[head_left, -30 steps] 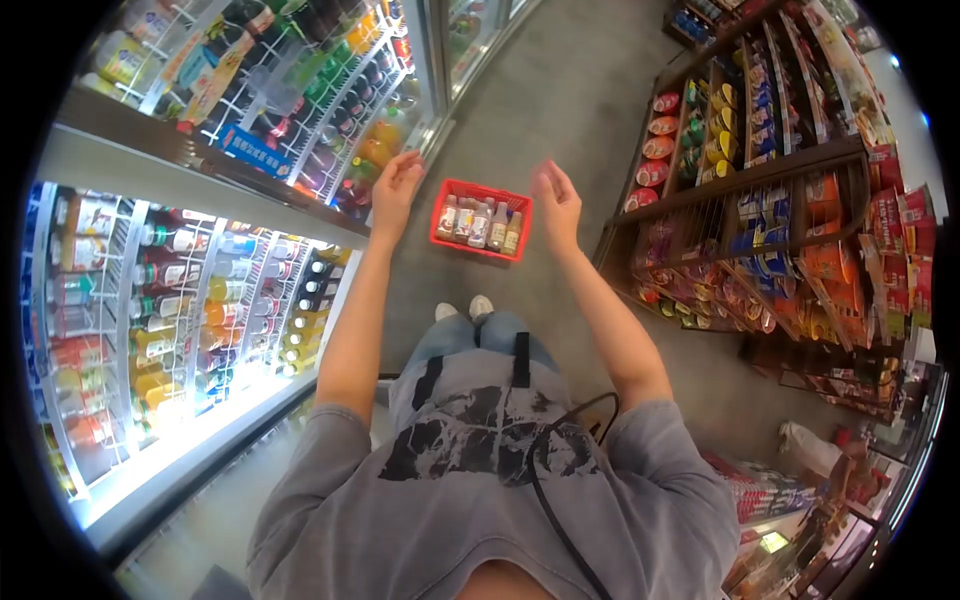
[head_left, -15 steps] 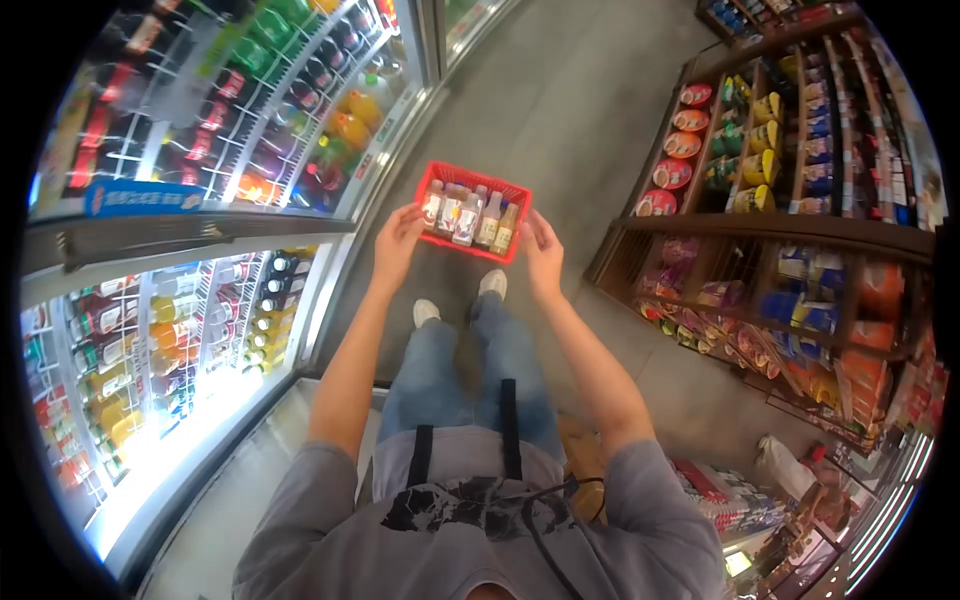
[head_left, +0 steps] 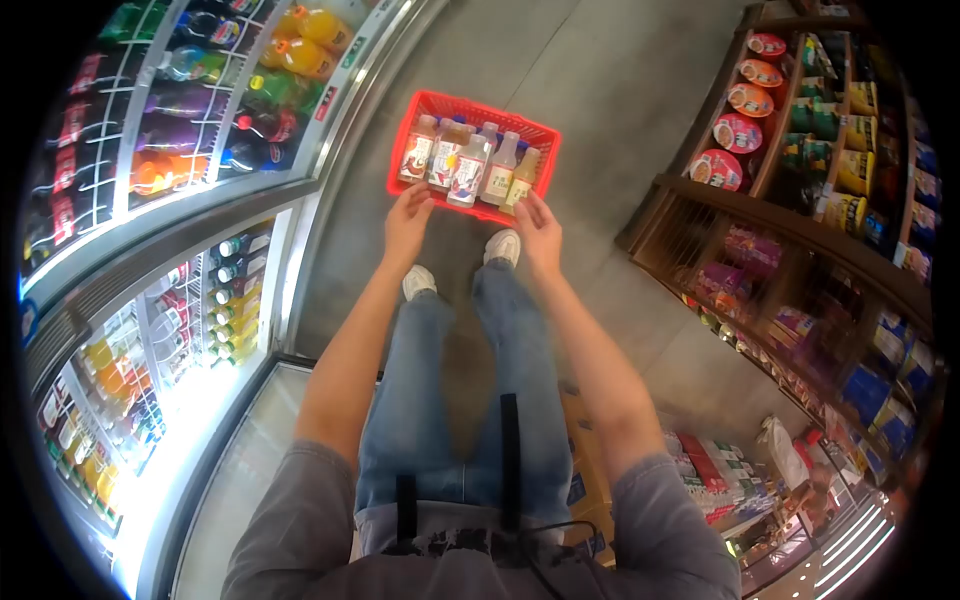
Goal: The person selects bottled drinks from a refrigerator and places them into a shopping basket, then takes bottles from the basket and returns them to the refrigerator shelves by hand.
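Observation:
A red plastic basket (head_left: 395, 160) sits on the floor just ahead of my shoes. Several bottles with pale labels stand or lean inside it, among them a clear bottle (head_left: 467, 172) with a white label. My left hand (head_left: 408, 222) is at the near left part of the basket's rim, fingers loosely bent and nothing visible in them. Over at the near right corner, my right hand (head_left: 540, 235) has its thumb and fingers a little apart, close to a yellowish bottle (head_left: 519, 182). Whether either hand touches the rim or that bottle, I cannot tell.
On the left, a lit drinks cooler (head_left: 300, 205) holds rows of bottles. A brown shelf rack (head_left: 690, 200) with instant noodle bowls (head_left: 738, 132) and snack packets stands on the right. Cardboard boxes (head_left: 588, 460) are beside my right leg.
The view has come lower, so the basket and shelves look larger. My hands have shifted from the basket's sides to its near edge. The bottles remain in the basket.

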